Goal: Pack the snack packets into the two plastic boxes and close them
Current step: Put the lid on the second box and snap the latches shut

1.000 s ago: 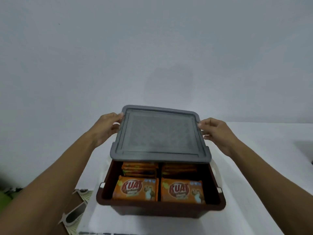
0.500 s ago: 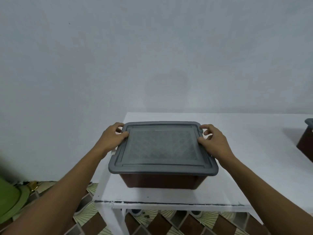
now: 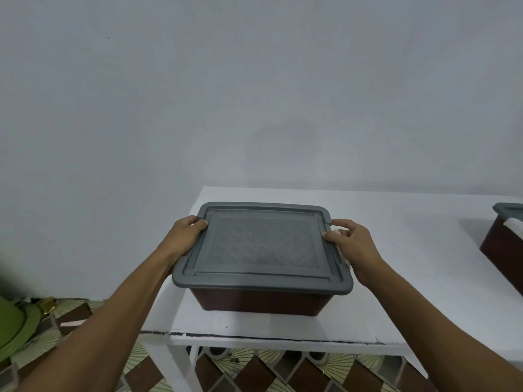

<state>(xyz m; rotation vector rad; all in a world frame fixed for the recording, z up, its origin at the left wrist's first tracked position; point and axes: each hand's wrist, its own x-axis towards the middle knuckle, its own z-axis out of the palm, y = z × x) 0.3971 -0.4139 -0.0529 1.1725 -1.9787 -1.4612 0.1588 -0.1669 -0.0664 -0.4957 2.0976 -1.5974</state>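
Note:
A dark brown plastic box point(image 3: 261, 302) stands near the left end of the white table point(image 3: 396, 278). Its grey lid point(image 3: 261, 247) lies flat on top and hides the snack packets. My left hand point(image 3: 185, 239) presses on the lid's left edge, thumb on top. My right hand point(image 3: 351, 244) holds the lid's right edge over a white side latch point(image 3: 343, 257). A second brown box point(image 3: 506, 250) with a grey lid point(image 3: 509, 210) shows at the right border, partly cut off.
A plain grey wall rises behind the table. The table's front edge point(image 3: 268, 336) is close to me, with patterned floor tiles point(image 3: 254, 369) below. A green object point(image 3: 14, 326) sits on the floor at the far left.
The lid, held tilted above the open box a second ago, now lies flat on it and covers the packets. My hands have shifted to the lid's side edges.

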